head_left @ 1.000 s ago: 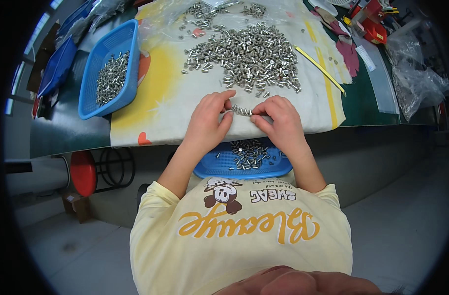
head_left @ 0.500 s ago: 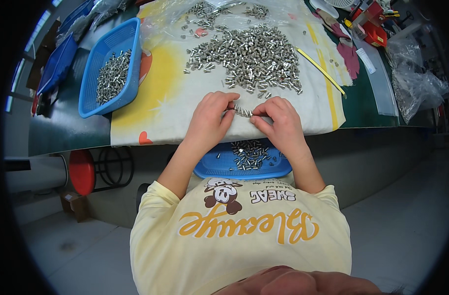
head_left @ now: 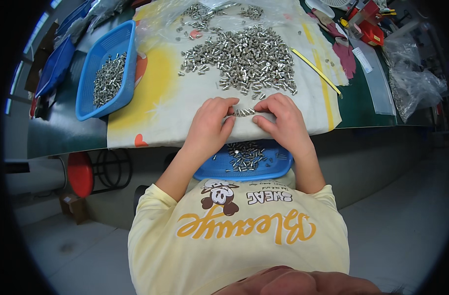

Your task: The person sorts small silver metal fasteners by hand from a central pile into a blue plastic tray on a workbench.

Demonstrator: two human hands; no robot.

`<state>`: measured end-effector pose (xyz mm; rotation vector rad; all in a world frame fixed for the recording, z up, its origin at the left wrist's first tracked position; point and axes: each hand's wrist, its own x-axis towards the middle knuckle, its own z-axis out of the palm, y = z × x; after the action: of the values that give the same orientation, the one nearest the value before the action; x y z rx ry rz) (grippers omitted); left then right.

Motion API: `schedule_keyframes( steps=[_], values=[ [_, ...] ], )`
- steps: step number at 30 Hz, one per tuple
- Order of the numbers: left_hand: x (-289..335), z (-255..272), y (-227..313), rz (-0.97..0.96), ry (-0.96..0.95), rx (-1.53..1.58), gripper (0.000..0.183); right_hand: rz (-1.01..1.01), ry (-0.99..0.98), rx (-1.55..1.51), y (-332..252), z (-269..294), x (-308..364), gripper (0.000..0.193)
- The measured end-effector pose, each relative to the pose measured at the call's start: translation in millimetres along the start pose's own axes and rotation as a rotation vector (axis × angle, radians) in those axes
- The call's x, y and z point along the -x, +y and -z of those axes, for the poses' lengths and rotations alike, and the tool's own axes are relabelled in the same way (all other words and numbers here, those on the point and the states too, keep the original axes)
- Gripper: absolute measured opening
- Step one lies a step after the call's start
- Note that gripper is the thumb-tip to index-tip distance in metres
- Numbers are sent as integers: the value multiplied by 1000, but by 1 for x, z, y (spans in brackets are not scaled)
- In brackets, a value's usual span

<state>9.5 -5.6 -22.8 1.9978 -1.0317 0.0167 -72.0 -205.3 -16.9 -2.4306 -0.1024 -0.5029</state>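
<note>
Between my two hands runs a short row of small silvery, rivet-like metal parts point(head_left: 244, 112), lined up side by side. My left hand point(head_left: 210, 123) closes on the row's left end with thumb and fingers. At the right end my right hand point(head_left: 283, 118) pinches it the same way. Both hands are just above the cloth near the table's front edge. Beyond them lies a large heap of the same metal parts point(head_left: 256, 59). Under the table edge, by my lap, a blue plastic basket point(head_left: 204, 172) contains more of them.
A light-blue basket point(head_left: 131, 69) with metal parts stands at the left. The patterned cloth point(head_left: 160, 98) covers the green table point(head_left: 52, 137). Right of the heap lies a yellow strip point(head_left: 315, 71). Clear plastic bags point(head_left: 413, 88) are at the far right, a red stool point(head_left: 80, 173) lower left.
The view has shifted slightly, so the table and heap appear a little further left. Both hands stay at the row, with its parts now showing more clearly between the fingertips.
</note>
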Motion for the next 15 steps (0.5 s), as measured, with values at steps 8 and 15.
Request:
schedule_keyframes(
  steps=[8,15],
  values=[
    [0,-3,4,-15,-30,0,38,-16,-20,-35,9,3,-8,21],
    [-2,-7,3,115,22,161,40,23,34,-37,9,-1,-5,18]
  ],
)
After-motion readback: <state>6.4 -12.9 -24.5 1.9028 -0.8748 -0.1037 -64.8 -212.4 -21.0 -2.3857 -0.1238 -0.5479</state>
